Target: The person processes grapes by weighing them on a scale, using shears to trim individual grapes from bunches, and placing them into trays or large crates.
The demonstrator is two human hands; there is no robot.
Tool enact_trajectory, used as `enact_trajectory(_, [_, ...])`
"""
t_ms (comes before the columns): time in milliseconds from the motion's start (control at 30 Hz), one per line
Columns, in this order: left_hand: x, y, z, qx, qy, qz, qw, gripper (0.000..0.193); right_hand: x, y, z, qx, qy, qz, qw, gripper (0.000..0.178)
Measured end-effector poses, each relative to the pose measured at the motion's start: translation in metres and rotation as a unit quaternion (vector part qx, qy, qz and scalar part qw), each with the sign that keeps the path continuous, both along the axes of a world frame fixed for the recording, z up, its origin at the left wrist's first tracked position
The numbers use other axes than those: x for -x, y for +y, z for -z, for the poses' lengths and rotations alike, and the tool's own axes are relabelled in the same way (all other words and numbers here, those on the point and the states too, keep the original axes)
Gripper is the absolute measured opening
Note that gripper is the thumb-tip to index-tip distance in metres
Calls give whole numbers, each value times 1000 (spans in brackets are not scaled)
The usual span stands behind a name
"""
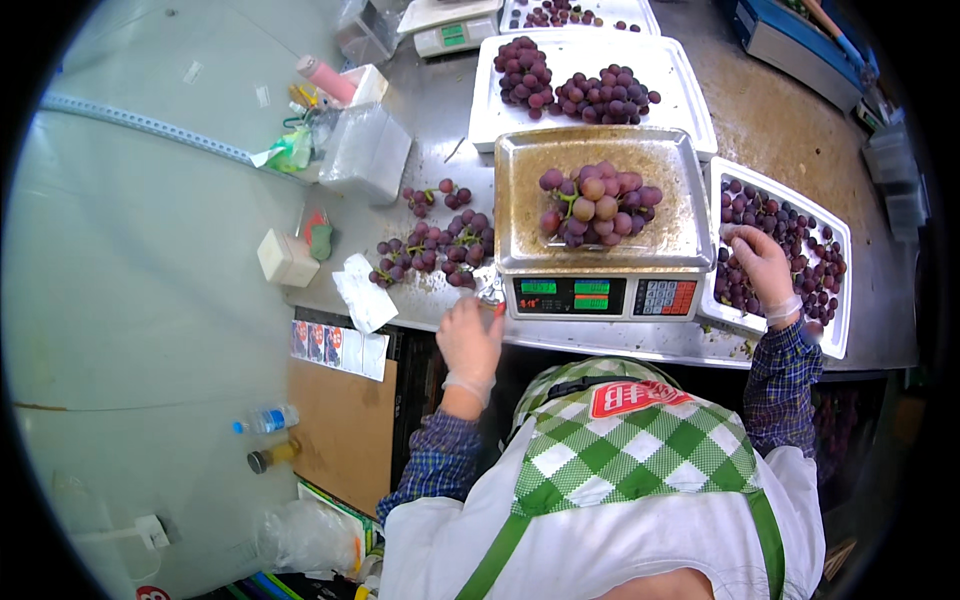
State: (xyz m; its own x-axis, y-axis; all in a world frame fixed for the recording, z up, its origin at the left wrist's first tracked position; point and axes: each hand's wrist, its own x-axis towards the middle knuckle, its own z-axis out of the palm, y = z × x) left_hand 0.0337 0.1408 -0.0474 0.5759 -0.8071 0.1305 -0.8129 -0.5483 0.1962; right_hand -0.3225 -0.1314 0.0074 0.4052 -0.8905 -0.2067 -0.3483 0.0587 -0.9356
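Observation:
My left hand [470, 345], in a clear thin glove, is closed on small snips [493, 293] with metal blades and a red handle end, at the table's front edge. My right hand [762, 262], gloved too, is over the left side of a white foam tray [842, 300] of loose dark grapes [800, 235]. Its fingers are pinched together; what they hold, if anything, cannot be made out. Between my hands stands a digital scale [520, 258] with lit green displays. On its metal pan lies a bunch of purple grapes [600, 205] with green stems.
Left of the scale lie small grape clusters [440, 245] and a crumpled white paper [365, 293]. Behind it, a white foam tray [690, 110] holds two bunches. A plastic-wrapped box [365, 150] and a white container [287, 258] stand at the left. Farther back is another scale [455, 35].

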Motion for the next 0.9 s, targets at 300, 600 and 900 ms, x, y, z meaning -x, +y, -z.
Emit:
enact_trajectory(300, [6,-92,-63,207,220,47,952,23,-32,-13,9,27,3,-79,997,23])
enact_trajectory(600, [8,-131,-38,184,136,122,966,36,-25,-5,1,-63,7,-42,997,24])
enact_trajectory(900, [-1,-143,-30,233,181,133,946,33,-48,-13,-4,-108,16,-10,994,25])
